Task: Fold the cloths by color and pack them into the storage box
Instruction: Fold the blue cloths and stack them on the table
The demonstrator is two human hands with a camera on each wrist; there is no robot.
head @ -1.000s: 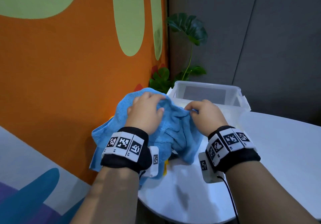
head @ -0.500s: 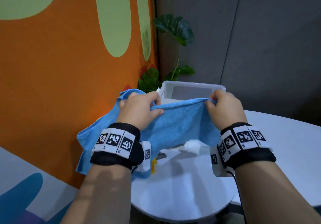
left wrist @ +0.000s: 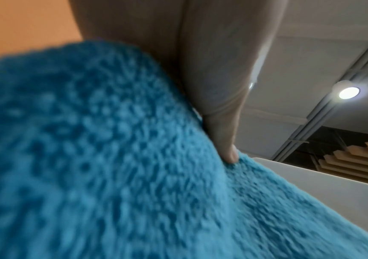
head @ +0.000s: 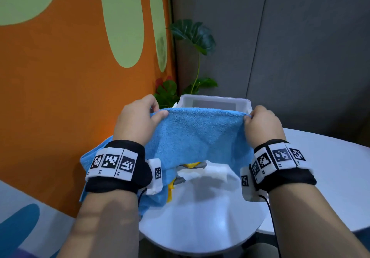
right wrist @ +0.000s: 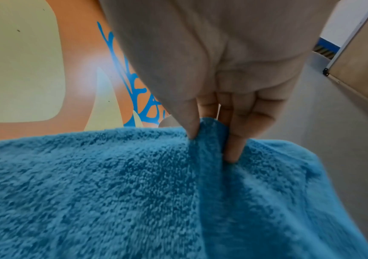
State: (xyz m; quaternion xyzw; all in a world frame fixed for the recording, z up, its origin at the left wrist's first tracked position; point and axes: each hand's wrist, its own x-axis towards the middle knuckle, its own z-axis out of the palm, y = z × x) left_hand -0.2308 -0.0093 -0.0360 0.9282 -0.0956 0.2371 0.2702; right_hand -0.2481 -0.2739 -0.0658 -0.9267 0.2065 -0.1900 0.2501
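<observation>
**Blue cloth held stretched between both hands above the table**

Left hand [head: 138, 121]: fingers and thumb curled over the top edge of the blue cloth [head: 198, 135], pinching it at the left end. The left wrist view confirms one fingertip [left wrist: 229, 154] pressed into the pile; the rest of that grip is hidden by cloth.

Right hand [head: 262, 125]: pinching the same top edge at its right end. The right wrist view shows the thumb on one side and the fingers [right wrist: 234, 149] on the other, with a ridge of cloth gathered between them.

Blue cloth: lifted clear of the table [head: 200, 217] along its top edge, which runs near level between the two hands. The body hangs toward the person; its lower left part trails past the left wrist and drapes off the table edge on the side of the orange wall [head: 60, 97].

Storage box [head: 214, 102]: a clear plastic tub, lid off, standing on the table just behind the raised cloth edge — its contents cannot be made out from here.

Under the hanging cloth, on the table: a white cloth [head: 216, 172], a yellow cloth [head: 191, 165] and a strip of grey cloth [head: 180, 179], lying together in a loose heap, partly covered.

Other: a green plant [head: 192, 35] stands in the corner behind the box. Both wrists carry black bands with printed markers.
</observation>
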